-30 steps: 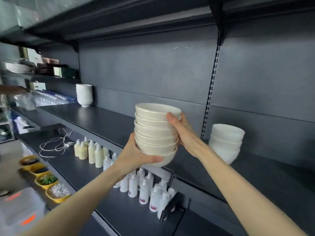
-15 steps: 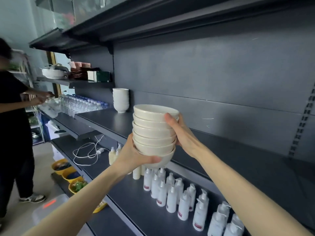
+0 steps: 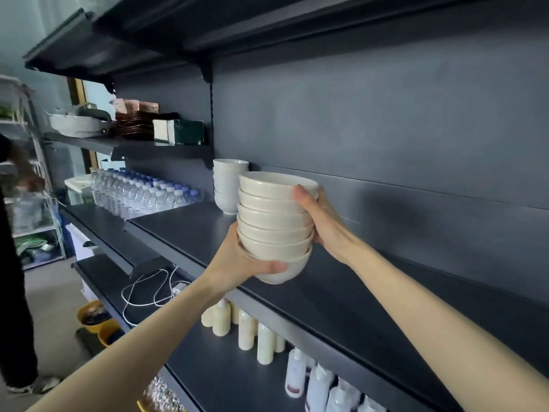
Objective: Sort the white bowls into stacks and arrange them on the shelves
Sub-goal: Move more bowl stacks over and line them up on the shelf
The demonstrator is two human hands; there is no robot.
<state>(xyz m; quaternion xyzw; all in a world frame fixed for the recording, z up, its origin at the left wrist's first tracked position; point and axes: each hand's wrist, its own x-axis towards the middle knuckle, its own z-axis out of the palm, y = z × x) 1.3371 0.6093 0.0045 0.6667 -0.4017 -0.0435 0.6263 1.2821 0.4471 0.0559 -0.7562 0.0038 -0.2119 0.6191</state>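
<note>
My view has swung left since half a second ago: the other bowl stack (image 3: pixel 229 185) on the shelf (image 3: pixel 190 233) now sits just behind the held stack of bowls (image 3: pixel 274 224) at frame centre. The bystander at far left is mostly cut off (only a blurred arm shows). My left hand (image 3: pixel 240 260) cups the bottom bowl; my right hand (image 3: pixel 322 218) clamps the upper rims, above the shelf's front edge.
</note>
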